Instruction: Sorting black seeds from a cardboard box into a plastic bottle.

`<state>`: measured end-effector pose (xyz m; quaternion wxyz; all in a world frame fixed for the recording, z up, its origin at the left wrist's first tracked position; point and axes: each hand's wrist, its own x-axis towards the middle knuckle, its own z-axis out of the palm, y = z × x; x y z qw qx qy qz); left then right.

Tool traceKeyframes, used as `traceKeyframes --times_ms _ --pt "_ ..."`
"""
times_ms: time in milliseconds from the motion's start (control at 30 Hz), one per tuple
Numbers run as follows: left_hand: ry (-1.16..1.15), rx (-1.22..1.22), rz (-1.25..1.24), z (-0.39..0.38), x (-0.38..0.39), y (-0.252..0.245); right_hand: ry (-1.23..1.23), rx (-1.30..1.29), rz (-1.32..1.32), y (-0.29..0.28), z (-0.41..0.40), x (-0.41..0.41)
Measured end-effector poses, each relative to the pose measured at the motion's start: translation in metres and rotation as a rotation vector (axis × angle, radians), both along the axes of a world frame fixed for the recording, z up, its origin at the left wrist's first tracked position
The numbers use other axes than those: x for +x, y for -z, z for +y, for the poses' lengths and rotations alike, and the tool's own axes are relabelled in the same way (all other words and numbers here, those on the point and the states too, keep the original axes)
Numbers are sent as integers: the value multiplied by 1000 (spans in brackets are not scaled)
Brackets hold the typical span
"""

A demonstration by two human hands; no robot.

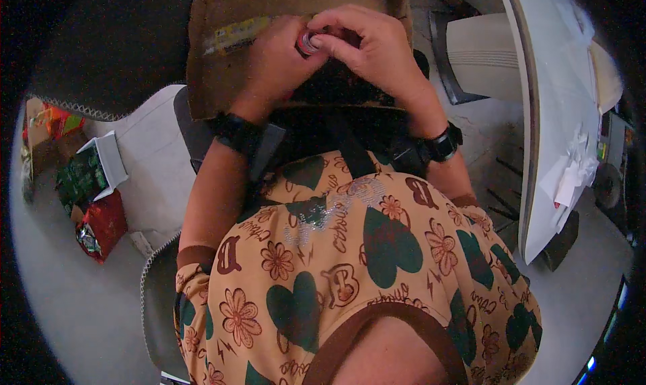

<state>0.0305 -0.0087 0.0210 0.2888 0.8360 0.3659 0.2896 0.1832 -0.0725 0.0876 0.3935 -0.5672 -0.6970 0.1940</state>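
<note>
Both my hands are raised over an open cardboard box (217, 82) in front of me. Between them is a small round red and silver object (307, 42), whose exact kind I cannot tell. My left hand (282, 54) has its fingers curled around it. The thumb of my right hand (376, 47) presses on its silvery face, and the right index finger arches above. Yellow tape (237, 34) runs along the inside of the box, left of the hands. Dark contents show in the box below my hands, too dim to make out. Each wrist wears a black band.
A white surface with a curved edge (527, 132) stands at the right, with crumpled clear plastic and paper (573, 178) on it. A pale panel (479, 57) lies beyond. At the left are a white open container (111, 158), a red packet (103, 226) and dark stitched fabric (91, 107).
</note>
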Motion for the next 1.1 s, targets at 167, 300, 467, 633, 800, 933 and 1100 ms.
traceKeyframes --times_ms 167,300,467,633,800,933,1100 --pt "-6 -48 -158 -1 0 -1 146 -70 129 19 -1 14" --pt "12 -9 -137 3 0 5 260 -186 -275 79 -3 57" --pt "-10 -62 -194 -3 2 2 203 -437 -636 121 -21 52" --pt "-8 -40 -208 -1 2 3 173 -448 -645 138 -24 59" --pt "-18 -72 -208 -1 1 5 226 -480 -594 113 -18 61" --pt "-7 -51 -175 -1 2 3 164 -527 -638 132 -21 60" --pt "-28 -63 -206 0 -1 7 199 -502 -640 132 -23 54"
